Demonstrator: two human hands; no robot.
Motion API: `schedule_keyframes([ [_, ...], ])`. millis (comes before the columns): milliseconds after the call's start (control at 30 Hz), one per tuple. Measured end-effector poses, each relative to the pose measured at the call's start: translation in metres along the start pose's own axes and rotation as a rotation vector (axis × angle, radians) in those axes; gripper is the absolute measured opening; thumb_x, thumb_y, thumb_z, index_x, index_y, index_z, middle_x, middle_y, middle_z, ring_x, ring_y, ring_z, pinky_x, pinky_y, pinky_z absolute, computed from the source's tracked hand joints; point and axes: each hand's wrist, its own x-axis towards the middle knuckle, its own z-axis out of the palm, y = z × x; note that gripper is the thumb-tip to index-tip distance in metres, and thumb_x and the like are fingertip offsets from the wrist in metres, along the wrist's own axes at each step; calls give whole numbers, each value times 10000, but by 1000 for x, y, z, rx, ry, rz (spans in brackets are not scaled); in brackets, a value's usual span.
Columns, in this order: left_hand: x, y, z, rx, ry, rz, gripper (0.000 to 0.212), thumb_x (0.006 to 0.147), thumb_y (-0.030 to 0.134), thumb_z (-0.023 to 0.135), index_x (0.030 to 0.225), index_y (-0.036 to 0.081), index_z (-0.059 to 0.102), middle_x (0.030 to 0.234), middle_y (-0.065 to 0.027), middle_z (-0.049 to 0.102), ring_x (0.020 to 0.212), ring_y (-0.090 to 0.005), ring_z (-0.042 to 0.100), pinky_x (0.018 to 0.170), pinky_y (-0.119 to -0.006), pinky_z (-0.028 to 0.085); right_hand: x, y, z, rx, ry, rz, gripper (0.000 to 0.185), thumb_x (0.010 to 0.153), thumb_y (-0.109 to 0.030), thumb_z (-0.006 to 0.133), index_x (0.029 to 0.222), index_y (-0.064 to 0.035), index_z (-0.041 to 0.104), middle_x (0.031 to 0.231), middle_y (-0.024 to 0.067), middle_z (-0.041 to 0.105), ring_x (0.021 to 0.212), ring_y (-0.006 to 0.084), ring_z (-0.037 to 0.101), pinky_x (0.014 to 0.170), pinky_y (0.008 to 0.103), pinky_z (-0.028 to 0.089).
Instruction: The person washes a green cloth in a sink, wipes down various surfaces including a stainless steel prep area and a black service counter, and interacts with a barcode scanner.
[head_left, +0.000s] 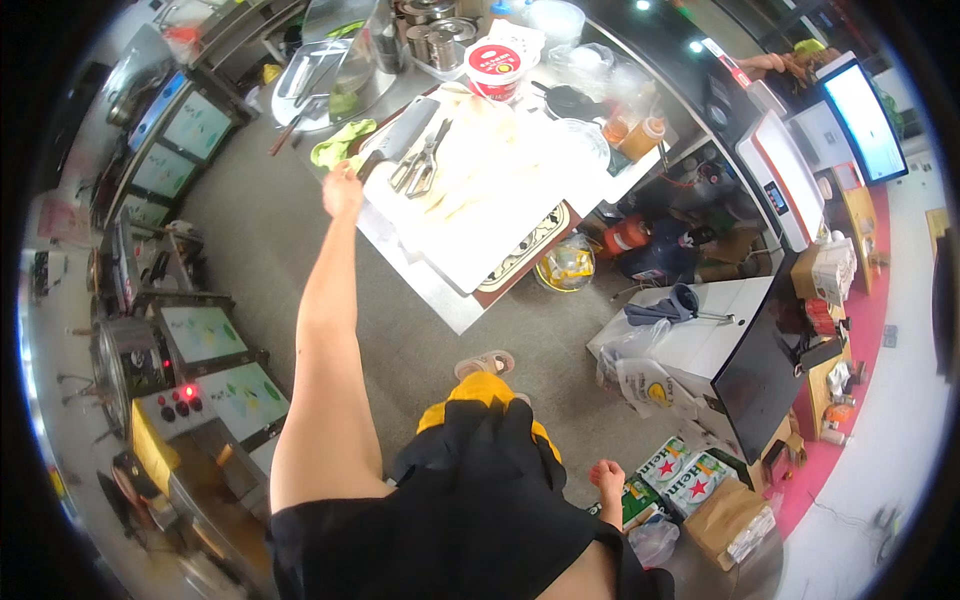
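My left hand (343, 191) reaches to the table's left corner, its fingers closed on the lower end of a light green cloth (339, 144). Just right of it lies the dark handle of a cleaver (409, 129), its blade pointing away from me. Kitchen scissors (421, 161) rest beside the cleaver on a white cutting board (457, 259). Pale, sheet-like food (480, 131) covers much of the board, but glare hides its details. My right hand (606, 476) hangs low by my side with curled fingers, near beer cartons; nothing shows in it.
A red-and-white tub (493, 69), sauce bottles (643, 139) and a metal tray (304, 82) stand around the board. Under the table are a waste bin (566, 264) and a red cylinder (626, 236). Cooking units (202, 334) line the left; a white cabinet (675, 330) stands right.
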Motion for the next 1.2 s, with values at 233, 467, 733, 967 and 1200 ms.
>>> schedule_keyframes([
  [233, 99, -33, 65, -1, -192, -42, 516, 816, 448, 622, 1288, 239, 615, 1384, -264, 462, 1322, -379, 396, 1118, -420, 312, -37, 41, 5, -218, -91, 69, 203, 926, -185, 588, 915, 14, 631, 705, 82, 642, 580, 165, 607, 522, 291, 494],
  [467, 123, -77, 61, 131, -162, 41, 605, 773, 412, 687, 1238, 31, 623, 1255, -262, 576, 1203, -393, 526, 1027, -423, 409, -24, 48, -8, -480, -116, 52, 217, 911, -157, 570, 847, 36, 647, 688, 71, 633, 597, 169, 596, 542, 310, 464],
  [733, 22, 91, -53, -1205, -291, 81, 212, 907, 92, 638, 1109, 31, 622, 1016, -19, 619, 924, -113, 573, 825, -257, 452, -12, -67, 56, -551, -131, -305, 227, 888, -194, 571, 824, 19, 616, 676, 71, 620, 587, 156, 574, 563, 315, 465],
  [967, -215, 214, -68, -1084, -900, 364, 128, 934, 77, 609, 1057, 47, 588, 1026, -10, 593, 920, -78, 542, 802, -224, 433, -116, -341, 114, 158, -342, -810, 452, 936, -244, 629, 1325, -51, 506, 1218, 114, 599, 1126, 214, 576, 934, 358, 483],
  [1200, -469, 288, -63, -1020, -1586, 584, 297, 951, 16, 492, 1247, 23, 517, 1210, -57, 559, 1131, -140, 510, 980, -270, 390, -76, -320, 24, 610, -283, -821, 618, 921, -183, 657, 1435, -39, 345, 1343, 109, 483, 1228, 179, 473, 1000, 319, 416],
])
